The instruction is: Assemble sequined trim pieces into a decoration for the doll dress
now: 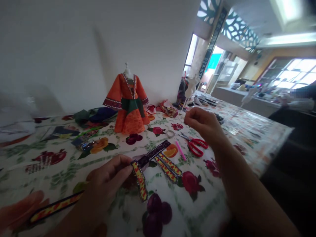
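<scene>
My left hand [111, 174] pinches the upper end of a short yellow and red patterned strip [140, 184], which hangs down over the tablecloth. Touching that end is a dark purple strip with a beaded edge [154, 153]. Two more yellow and red strips [169, 167] lie side by side under its right part. My right hand [201, 121] is raised above the red-handled scissors [197, 146], fingers curled together; whatever may be between them is too small to make out. A pink stick [180, 150] and a clear ring [170, 133] lie left of the scissors.
A miniature orange and green dress [130, 105] stands on a small form near the wall. Fabric scraps [98, 115] and bead packets [85, 143] lie at the left. Another strip [56, 206] is at the lower left, beside a blurred pinkish shape. A white mannequin [191, 88] stands at the back.
</scene>
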Tool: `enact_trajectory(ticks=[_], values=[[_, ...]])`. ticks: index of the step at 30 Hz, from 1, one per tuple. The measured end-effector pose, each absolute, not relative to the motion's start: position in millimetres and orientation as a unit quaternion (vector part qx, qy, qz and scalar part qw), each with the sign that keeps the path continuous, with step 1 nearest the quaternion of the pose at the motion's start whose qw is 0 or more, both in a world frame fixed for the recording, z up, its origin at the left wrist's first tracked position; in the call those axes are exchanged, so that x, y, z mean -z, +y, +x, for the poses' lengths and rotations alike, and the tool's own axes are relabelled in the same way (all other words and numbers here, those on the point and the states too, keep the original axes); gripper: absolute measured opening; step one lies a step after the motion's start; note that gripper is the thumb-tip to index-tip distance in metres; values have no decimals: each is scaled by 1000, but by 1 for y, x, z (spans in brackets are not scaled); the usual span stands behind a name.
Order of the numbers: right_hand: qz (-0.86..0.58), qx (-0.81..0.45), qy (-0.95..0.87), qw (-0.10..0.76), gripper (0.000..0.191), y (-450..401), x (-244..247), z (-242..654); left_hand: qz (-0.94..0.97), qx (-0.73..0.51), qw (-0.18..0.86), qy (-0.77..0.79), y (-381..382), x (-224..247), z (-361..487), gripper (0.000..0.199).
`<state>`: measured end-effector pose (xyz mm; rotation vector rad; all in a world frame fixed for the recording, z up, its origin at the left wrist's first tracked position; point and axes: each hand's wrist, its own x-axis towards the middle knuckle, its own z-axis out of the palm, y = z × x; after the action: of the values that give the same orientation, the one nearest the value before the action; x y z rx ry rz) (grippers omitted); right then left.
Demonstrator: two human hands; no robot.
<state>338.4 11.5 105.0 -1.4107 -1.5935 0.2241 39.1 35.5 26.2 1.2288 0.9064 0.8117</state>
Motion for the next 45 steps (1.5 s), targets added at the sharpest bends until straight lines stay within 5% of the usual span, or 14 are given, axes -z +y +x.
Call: enact_trajectory(ticks=[11, 16, 21, 28, 31, 33, 35, 45], values=[[-820, 51, -560, 105, 18, 38, -71, 411, 532, -357, 656, 398, 30, -41, 37, 22], [-822, 44, -565, 48, 30, 41, -54, 426, 561, -360, 640, 382, 29, -45, 37, 17], [-808, 59, -582, 73, 26, 35, -50, 423, 595, -349, 619, 377, 31, -43, 35, 15], [-742, 31, -634, 215, 25, 28, -70, 366, 646, -325, 596, 349, 26, -42, 36, 15], [-643, -102, -712, 261, 31, 10, -75, 316, 673, -318, 568, 352, 23, -45, 36, 12], [-455, -365, -742, 330, 25, -3, -70, 285, 695, -322, 531, 363, 21, -47, 37, 12], [-365, -493, -699, 366, 38, -15, -58, 262, 711, -331, 491, 379, 20, -47, 39, 12], [-315, -643, -512, 474, 21, -13, -17, 242, 693, -328, 480, 426, 8, -43, 48, 9]])
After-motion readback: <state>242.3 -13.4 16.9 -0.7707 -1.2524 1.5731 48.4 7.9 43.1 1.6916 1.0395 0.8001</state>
